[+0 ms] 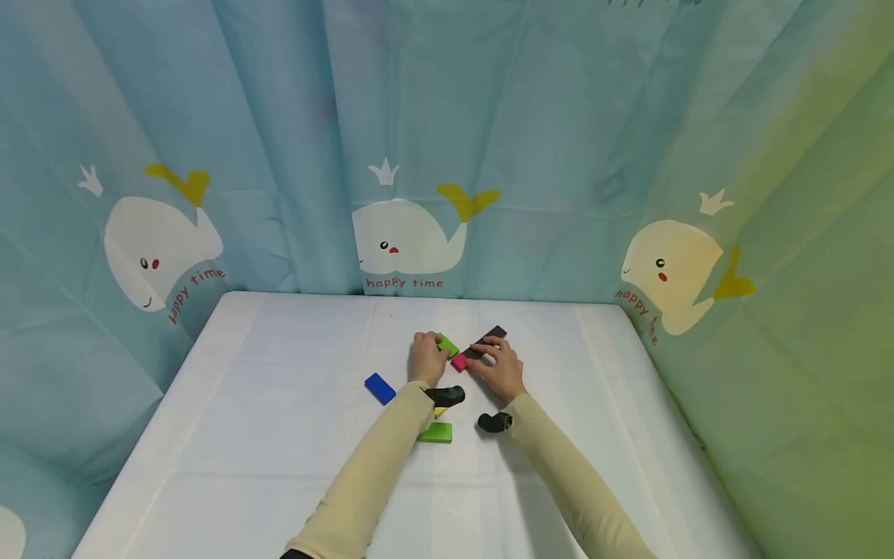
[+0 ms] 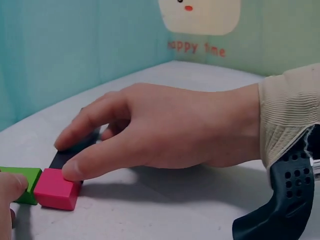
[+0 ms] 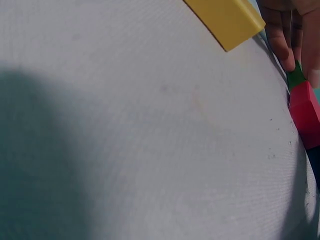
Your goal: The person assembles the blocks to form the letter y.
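On the white table, my left hand (image 1: 427, 361) pinches a green block (image 1: 448, 346) between thumb and fingers. A small pink block (image 2: 56, 190) touches the green block's end. Beyond it, a long black block (image 1: 497, 333) lies slanting away to the right. My right hand (image 1: 500, 369) holds the near end of this black block, index finger on the far side and thumb on the near side. That thumb's tip also meets the pink block's corner. The right wrist view shows the pink block between the green and black ones, while my right hand is out of that view.
A blue block (image 1: 380, 388) lies left of my left forearm. Under that forearm, a yellow block (image 3: 227, 22) and another green block (image 1: 436, 432) are partly covered. Black wrist cameras (image 1: 495, 422) hang by both cuffs. Whale-print curtains (image 1: 419, 140) border the table's back edge and sides.
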A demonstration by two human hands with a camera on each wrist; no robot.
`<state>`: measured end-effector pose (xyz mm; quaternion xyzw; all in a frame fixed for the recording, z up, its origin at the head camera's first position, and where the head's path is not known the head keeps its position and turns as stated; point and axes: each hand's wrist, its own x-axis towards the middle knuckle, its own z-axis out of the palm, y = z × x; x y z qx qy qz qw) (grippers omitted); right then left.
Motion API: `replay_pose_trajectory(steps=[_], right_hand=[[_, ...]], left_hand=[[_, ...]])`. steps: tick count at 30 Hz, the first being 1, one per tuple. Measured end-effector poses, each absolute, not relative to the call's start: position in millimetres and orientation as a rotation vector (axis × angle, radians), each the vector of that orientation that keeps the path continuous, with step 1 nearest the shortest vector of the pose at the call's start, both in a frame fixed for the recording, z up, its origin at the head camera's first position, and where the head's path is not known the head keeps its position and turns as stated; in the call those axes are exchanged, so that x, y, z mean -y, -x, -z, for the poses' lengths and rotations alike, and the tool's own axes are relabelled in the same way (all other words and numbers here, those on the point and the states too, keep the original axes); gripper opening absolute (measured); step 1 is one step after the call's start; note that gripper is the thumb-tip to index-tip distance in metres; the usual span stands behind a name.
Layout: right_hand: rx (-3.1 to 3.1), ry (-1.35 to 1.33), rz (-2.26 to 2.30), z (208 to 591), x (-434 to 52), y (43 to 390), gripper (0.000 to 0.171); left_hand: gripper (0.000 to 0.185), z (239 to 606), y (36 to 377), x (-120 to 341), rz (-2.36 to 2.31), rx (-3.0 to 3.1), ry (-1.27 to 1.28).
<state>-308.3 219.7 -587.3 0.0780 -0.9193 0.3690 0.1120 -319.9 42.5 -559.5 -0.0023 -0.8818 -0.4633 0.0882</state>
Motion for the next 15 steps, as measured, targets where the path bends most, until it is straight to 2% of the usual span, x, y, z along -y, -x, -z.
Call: replay_pose_trajectory(steps=[5,15], right_hand=[[2.632,-0.281,-1.094,589.2,-220.5,306.5,0.049],[2.754,-0.188,-1.043,582.0,-217.6,307.1,0.039]], left_hand=[[0.025,566.4,321.5,-45.4,1.376,2.625,0.012],[0.024,562.0,320.0,-46.1,1.385,2.616,0.035]])
